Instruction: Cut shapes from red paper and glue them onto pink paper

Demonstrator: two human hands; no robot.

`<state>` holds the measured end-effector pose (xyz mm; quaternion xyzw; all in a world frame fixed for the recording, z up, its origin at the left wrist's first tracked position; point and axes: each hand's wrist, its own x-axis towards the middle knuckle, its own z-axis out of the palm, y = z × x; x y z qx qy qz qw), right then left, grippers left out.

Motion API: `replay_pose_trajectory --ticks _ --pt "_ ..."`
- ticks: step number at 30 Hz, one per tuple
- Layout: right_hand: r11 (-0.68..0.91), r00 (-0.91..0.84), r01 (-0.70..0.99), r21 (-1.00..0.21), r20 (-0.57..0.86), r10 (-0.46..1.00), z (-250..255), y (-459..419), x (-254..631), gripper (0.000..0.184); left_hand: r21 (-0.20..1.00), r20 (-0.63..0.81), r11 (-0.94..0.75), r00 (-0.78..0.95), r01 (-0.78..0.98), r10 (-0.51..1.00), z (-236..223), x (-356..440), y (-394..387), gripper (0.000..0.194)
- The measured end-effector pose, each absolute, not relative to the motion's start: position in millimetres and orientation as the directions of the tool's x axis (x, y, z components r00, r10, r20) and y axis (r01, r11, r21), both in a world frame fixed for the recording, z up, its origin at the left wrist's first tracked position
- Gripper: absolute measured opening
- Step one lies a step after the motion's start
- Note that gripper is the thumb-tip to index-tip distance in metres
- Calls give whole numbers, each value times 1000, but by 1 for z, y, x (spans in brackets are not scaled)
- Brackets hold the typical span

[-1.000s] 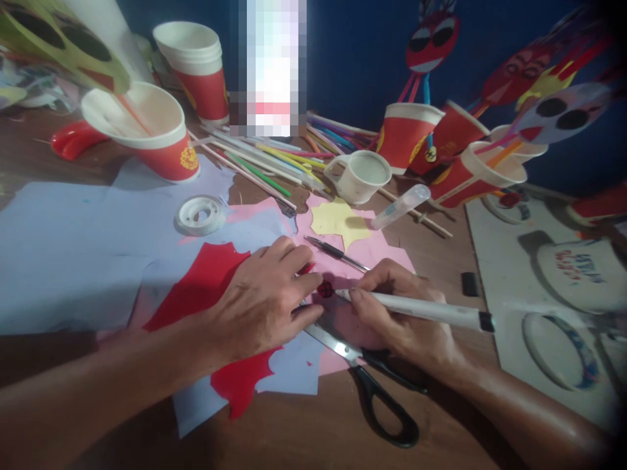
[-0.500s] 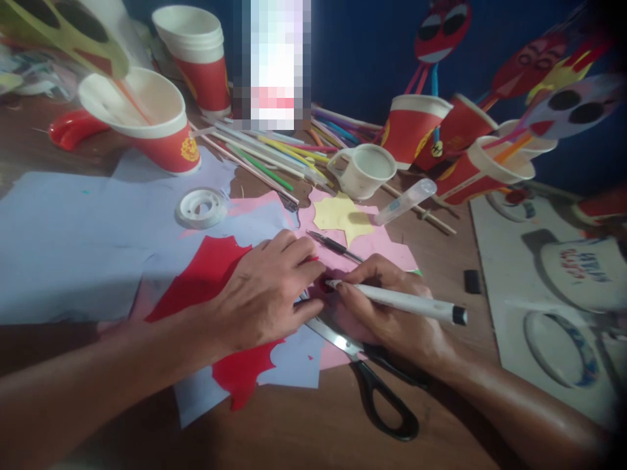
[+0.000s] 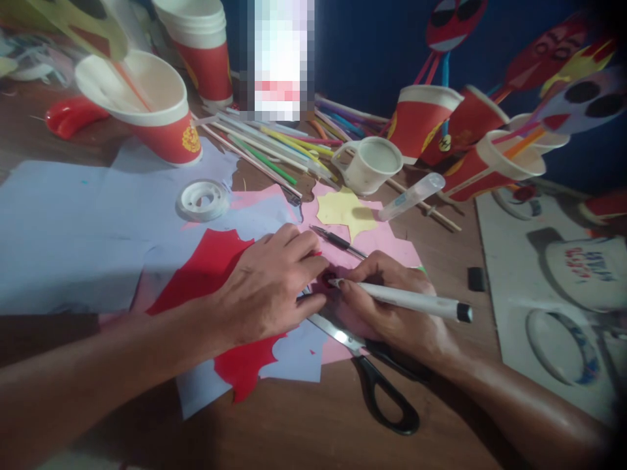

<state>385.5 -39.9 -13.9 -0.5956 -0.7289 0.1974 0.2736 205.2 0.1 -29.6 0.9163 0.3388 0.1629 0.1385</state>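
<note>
My left hand (image 3: 267, 287) lies palm down on a red paper cutout (image 3: 206, 267), fingers pressing a small dark red piece (image 3: 327, 277) onto pink paper (image 3: 386, 248). My right hand (image 3: 392, 307) grips a white marker (image 3: 416, 301) in a writing hold, its tip touching that small piece. Black-handled scissors (image 3: 377, 385) lie under my right wrist, blades pointing toward my left hand. A thin dark pen (image 3: 337, 240) rests just beyond my fingers.
Lilac sheets (image 3: 73, 222), a tape ring (image 3: 202, 199), a yellow cutout (image 3: 345, 212), a white mug (image 3: 375, 163) and a glue tube (image 3: 411, 194) lie beyond. Red paper cups (image 3: 161, 124) and coloured sticks (image 3: 274, 147) crowd the back. A printed board (image 3: 553, 287) sits right.
The marker has tilted lower and its tip has moved left onto the small red piece. My left hand stays pressed in place; the view shifted slightly.
</note>
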Motion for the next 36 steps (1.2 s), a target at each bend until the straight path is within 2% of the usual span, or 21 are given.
replay_pose_trajectory --ticks 16,22,31,36 --pt "196 -165 717 -669 111 980 -15 -43 391 12 376 216 -736 719 563 660 -30 204 0 22" --pt "153 -71 696 -702 145 987 -14 -42 396 14 355 221 -742 721 568 657 -30 205 1 22" --pt "150 -117 694 -704 95 989 -13 -43 391 12 353 216 -742 722 570 658 -29 205 1 19" --pt "138 -24 570 -810 152 988 -19 -41 400 9 378 263 -753 717 539 646 -32 203 0 22"
